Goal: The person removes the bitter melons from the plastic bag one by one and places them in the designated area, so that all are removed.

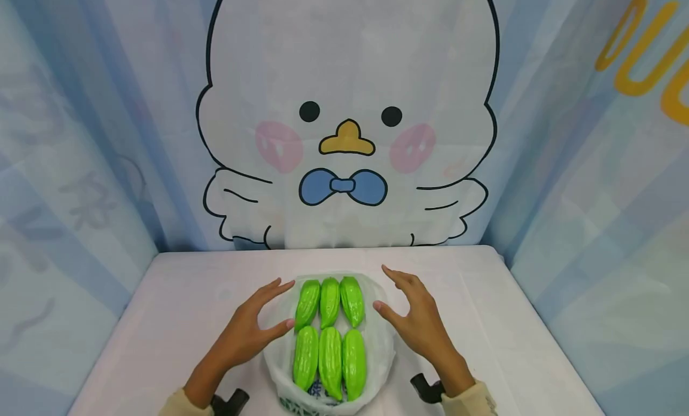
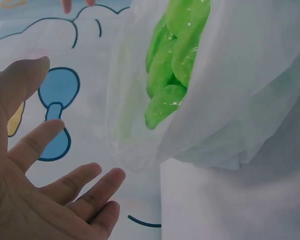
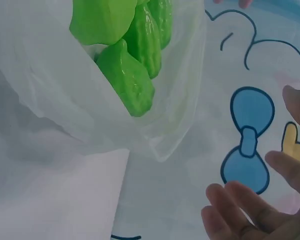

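Several bright green, ridged bitter melons (image 1: 330,359) lie in two rows inside a white plastic bag (image 1: 381,350), whose mouth is spread wide. My left hand (image 1: 250,332) hovers at the bag's left side, fingers extended and thumb apart, holding nothing. On the other side is my right hand (image 1: 422,320), also with spread fingers and nothing in its grasp. Both wrist views show a gap between the fingers and the bag. Its lower front bears dark green print, partly covered by the melons.
Under the bag is a table with a white cloth (image 1: 473,296). A curtain (image 1: 344,225) with a cartoon bird stands behind the table's far edge, and blue-white curtains flank both sides. Black wrist mounts (image 1: 425,389) sit near both sleeves.
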Motion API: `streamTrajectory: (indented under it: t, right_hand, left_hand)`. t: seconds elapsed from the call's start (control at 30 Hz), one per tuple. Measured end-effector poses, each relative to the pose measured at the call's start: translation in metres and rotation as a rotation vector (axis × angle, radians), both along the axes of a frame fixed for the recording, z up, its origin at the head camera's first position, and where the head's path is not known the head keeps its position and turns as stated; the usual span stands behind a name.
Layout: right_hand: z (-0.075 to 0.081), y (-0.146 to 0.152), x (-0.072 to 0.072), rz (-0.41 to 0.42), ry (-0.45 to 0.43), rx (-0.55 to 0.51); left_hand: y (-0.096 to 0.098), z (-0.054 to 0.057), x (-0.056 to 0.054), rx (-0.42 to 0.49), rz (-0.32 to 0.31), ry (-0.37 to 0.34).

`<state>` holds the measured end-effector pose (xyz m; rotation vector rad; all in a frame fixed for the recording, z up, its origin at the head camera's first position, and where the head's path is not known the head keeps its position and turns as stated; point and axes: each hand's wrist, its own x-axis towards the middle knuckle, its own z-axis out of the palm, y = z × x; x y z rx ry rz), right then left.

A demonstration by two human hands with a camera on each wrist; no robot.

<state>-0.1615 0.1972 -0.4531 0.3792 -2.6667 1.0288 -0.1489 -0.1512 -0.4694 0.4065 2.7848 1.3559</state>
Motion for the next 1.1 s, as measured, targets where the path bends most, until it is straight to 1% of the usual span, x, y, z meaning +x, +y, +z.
streamTrajectory:
  t: [0.17,0.3,0.4,0.5,0.63,0.7,0.9,1.0,1.1]
  right_hand:
    - [-0.004,-0.002,-0.002,0.024,-0.034,-0.023]
    - [-0.006,-0.005,-0.003,0.046,-0.054,-0.038]
    - [-0.007,-0.006,-0.004,0.057,-0.067,-0.043]
    - [-0.008,-0.009,-0.005,0.069,-0.076,-0.043]
    - [-0.009,-0.014,-0.008,0.092,-0.105,-0.049]
    - [-0.01,-0.018,-0.01,0.108,-0.126,-0.057]
    - [-0.017,-0.026,-0.016,0.156,-0.175,-0.047]
    - [-0.02,-0.029,-0.019,0.173,-0.21,-0.042]
    - [-0.024,-0.032,-0.022,0.188,-0.232,-0.027]
  left_hand:
    - [-0.007,-0.008,-0.002,0.102,0.007,-0.128]
    - [-0.013,-0.016,-0.004,0.202,-0.023,-0.195]
    - [-0.016,-0.023,-0.005,0.267,-0.07,-0.211]
    - [-0.019,-0.029,-0.006,0.309,-0.113,-0.229]
    - [-0.022,-0.033,-0.007,0.349,-0.126,-0.284]
    - [-0.023,-0.035,-0.007,0.365,-0.138,-0.3]
    - [-0.025,-0.04,-0.007,0.41,-0.189,-0.298]
    - [-0.025,-0.043,-0.009,0.429,-0.201,-0.316]
    - [-0.026,-0.044,-0.01,0.434,-0.213,-0.315]
